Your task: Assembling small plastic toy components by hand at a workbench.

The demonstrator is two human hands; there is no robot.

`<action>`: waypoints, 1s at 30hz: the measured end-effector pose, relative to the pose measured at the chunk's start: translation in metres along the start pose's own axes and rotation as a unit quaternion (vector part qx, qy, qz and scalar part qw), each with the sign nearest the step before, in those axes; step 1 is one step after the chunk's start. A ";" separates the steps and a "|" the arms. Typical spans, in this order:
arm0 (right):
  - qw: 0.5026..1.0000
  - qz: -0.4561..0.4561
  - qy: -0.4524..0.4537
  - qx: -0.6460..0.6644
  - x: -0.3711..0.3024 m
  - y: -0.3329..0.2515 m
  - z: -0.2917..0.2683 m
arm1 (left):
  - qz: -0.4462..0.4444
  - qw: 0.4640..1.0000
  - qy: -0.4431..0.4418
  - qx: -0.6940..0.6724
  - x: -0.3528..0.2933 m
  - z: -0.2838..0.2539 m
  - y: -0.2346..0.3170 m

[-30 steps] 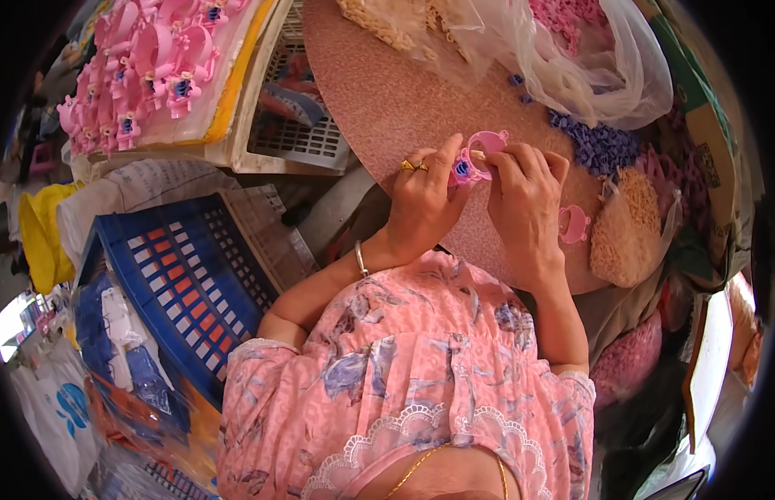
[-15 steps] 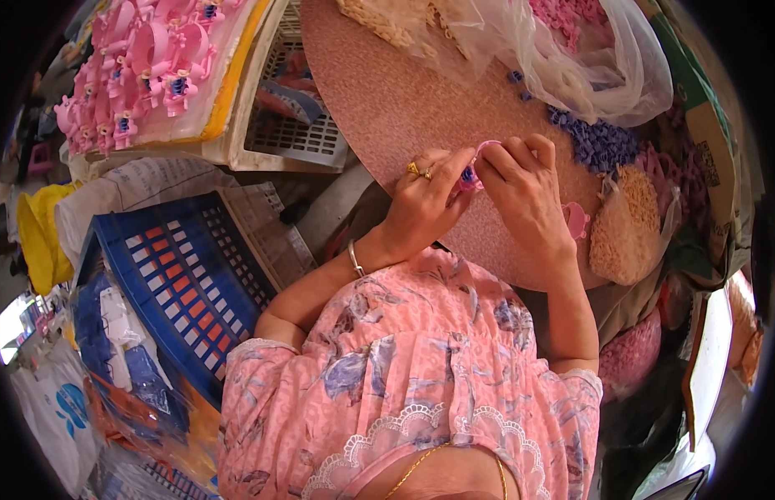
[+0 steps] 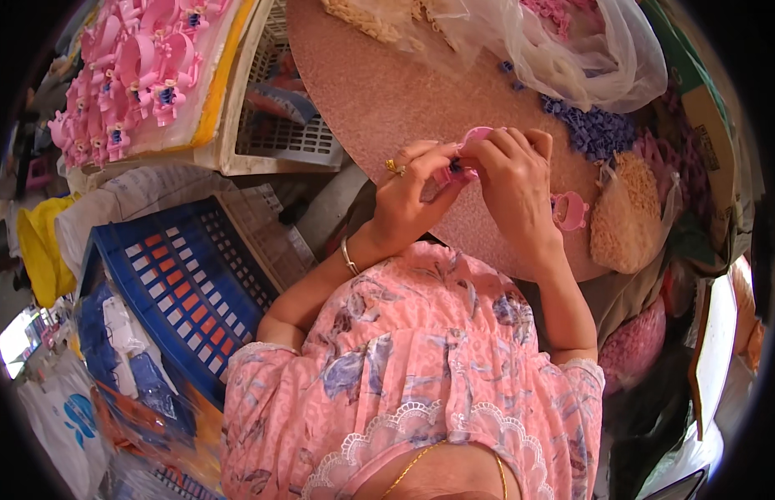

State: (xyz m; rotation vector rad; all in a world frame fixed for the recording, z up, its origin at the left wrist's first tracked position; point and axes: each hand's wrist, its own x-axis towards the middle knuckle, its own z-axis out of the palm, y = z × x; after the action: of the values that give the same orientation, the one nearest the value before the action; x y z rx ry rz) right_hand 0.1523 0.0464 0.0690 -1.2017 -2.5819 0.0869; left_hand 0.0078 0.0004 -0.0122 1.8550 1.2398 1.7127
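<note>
- Pink pieces (image 3: 137,58), many crowded together, at upper left.
- Blue lattice basket (image 3: 112,237) below them.
- Left hand (image 3: 408,196) pinching a small pink item (image 3: 477,134) over the worktop (image 3: 404,92).
- Right hand (image 3: 520,179) gripping that item too, its fingers partly hiding it.
- Pink ring-shaped part (image 3: 575,212) beside the right wrist.
- Blue bits (image 3: 595,132) heaped near beige bits (image 3: 627,212).

From my end, I see a part (image 3: 476,135) between the fingers (image 3: 433,157), over the table (image 3: 379,92). Right of them, slightly behind, lie a loose piece (image 3: 574,212), then a bag (image 3: 627,218); ahead-right, a heap (image 3: 594,132). Well left stands a loaded tray (image 3: 226,77); behind-left, a basket (image 3: 112,242).
</note>
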 end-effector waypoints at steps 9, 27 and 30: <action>0.991 0.049 0.108 0.068 -0.012 0.004 -0.016 | -0.143 0.985 0.002 -0.093 -0.007 0.000 0.001; 0.991 -0.048 0.117 0.052 -0.009 0.019 -0.011 | -0.238 0.928 -0.013 -0.288 0.001 -0.005 0.000; 0.952 0.158 0.187 0.183 -0.026 0.005 -0.006 | -0.172 0.961 -0.040 -0.212 0.001 -0.009 0.000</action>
State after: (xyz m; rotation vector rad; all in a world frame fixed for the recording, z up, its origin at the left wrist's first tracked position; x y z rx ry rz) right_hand 0.1735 0.0297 0.0682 -1.3229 -1.9291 0.3524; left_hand -0.0004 -0.0014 -0.0096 1.3558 0.9948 1.5441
